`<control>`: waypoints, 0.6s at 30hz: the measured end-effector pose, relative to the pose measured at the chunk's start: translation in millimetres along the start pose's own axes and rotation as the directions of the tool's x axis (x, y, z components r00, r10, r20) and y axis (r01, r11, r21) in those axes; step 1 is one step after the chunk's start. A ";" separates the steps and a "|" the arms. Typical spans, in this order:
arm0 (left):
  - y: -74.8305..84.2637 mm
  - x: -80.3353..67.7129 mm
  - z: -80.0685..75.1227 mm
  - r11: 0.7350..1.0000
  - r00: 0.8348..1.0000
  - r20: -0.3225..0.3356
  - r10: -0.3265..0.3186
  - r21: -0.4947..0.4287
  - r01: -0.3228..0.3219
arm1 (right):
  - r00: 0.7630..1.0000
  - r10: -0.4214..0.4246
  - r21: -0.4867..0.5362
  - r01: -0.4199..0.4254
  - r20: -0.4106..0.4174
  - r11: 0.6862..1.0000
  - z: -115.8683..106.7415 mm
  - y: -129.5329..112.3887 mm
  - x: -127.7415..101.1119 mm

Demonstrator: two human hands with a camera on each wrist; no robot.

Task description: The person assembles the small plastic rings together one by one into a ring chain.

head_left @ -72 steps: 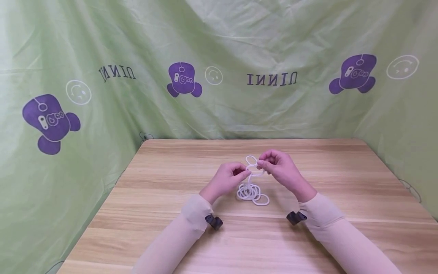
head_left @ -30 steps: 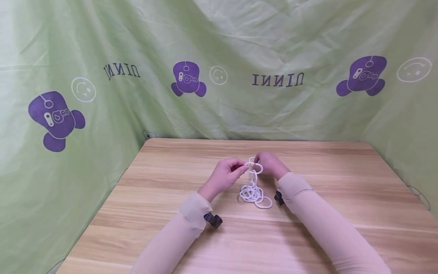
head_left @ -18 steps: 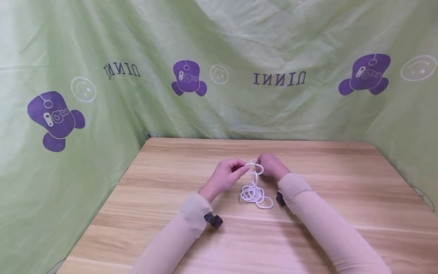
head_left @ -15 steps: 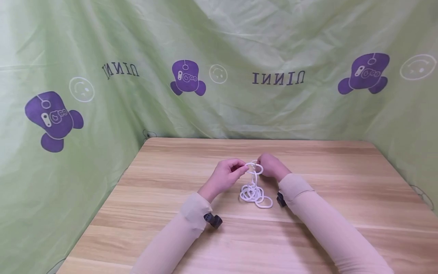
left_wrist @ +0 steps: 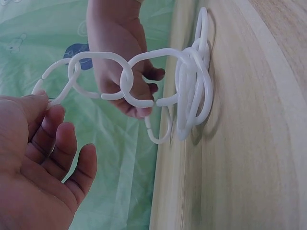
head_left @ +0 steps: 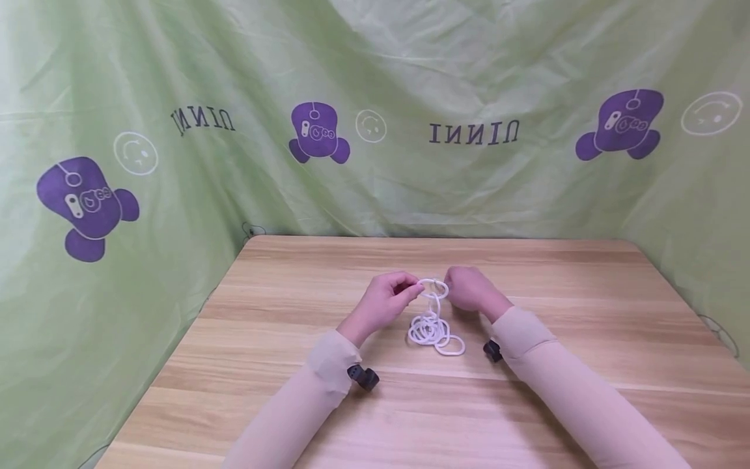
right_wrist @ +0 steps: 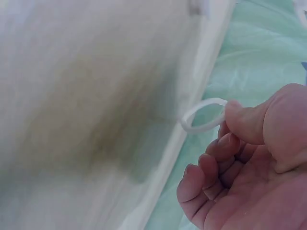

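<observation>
Chain [head_left: 435, 319] of white plastic links: top end lifted between my hands, the rest heaped on the counter [head_left: 293, 339]. My left hand [head_left: 387, 303] pinches the end link at its rim; my right hand [head_left: 467, 288] pinches a link [right_wrist: 204, 115] between thumb and fingertip. Looks light, each link stiff, the string floppy (smooth plastic, probably slick). Best held one link at a time, across the rim.

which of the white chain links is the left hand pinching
The end link of the white chain, lifted off the table. The left hand pinches it; the other links hang or lie piled.
</observation>
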State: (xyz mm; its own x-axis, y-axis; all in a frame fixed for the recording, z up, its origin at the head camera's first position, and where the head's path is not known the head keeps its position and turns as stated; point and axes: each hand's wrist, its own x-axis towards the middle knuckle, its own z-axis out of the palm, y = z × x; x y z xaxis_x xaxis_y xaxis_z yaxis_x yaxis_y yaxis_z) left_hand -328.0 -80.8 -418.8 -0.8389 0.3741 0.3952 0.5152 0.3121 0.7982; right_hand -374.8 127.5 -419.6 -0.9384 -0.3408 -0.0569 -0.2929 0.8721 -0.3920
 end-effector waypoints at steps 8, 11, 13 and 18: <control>-1.1 0.2 1.4 1.000 1.000 -0.004 -0.003 0.014 0.003 | 0.998 0.017 0.173 -0.007 -0.057 0.985 -9.3 8.0 -12.3; -1.3 0.5 1.6 1.000 1.000 -0.003 -0.004 0.020 0.004 | 0.997 0.012 0.278 0.008 -0.070 0.961 -11.8 12.3 -17.9; -1.2 0.5 1.6 1.000 1.000 -0.004 -0.003 0.026 0.003 | 0.996 0.018 0.374 0.014 -0.082 0.927 -14.5 14.0 -22.0; -1.4 0.7 1.2 0.999 1.000 -0.004 -0.010 0.031 0.010 | 0.983 0.039 0.579 0.073 -0.178 0.812 -25.2 13.1 -30.4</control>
State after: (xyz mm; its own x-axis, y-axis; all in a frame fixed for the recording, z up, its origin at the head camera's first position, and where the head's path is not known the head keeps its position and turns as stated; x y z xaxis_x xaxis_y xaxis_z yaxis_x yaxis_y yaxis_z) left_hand -329.0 -79.9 -420.2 -0.8448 0.3678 0.3886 0.5117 0.3431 0.7876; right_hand -354.7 158.1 -399.9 -0.9668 -0.2381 0.0924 -0.1999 0.4802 -0.8541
